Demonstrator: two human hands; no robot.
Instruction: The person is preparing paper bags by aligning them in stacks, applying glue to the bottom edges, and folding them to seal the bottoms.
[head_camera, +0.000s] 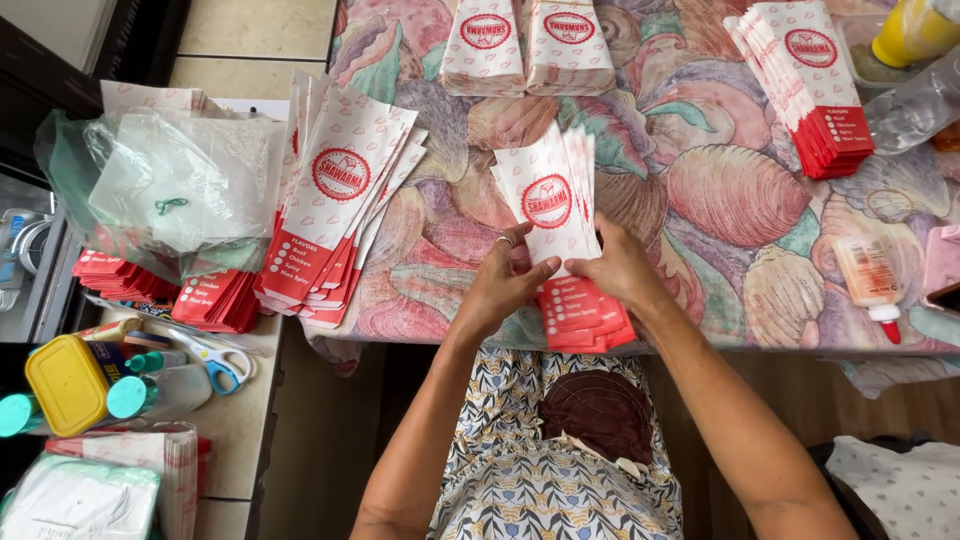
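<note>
Both hands are on a fanned stack of red-and-white paper bags (560, 220), standing on end at the near edge of the desk (720, 190), which wears a shell-patterned cloth. The left hand (505, 280) is curled closed round the stack's left side, thumb across the front face and a ring on one finger. The right hand (620, 268) clamps the right side, fingers wrapped behind, just above the red bottom ends.

My read: to square this bundle well, the grip wants to loosen a touch, the bottom ends tapping down onto the desk so the splayed tops slide back in line; squeezing hard would lock the fan in place.

Now the count, moving outward. Two neat piles of the same bags (527, 45) lie side by side at the far edge. One stepped pile (812, 85) sits at the far right. One broad loose spread (335, 205) lies to the left. Beside it, one clear plastic bag (170, 185) covers more red-ended bundles; how many I cannot tell.

Right side: one glue bottle (872, 278) lying down with a red tip, one clear bottle (915, 105), one yellow bottle (915, 30). Lower left: one pair of blue-handled scissors (215, 360) and one yellow-lidded box (68, 385).
</note>
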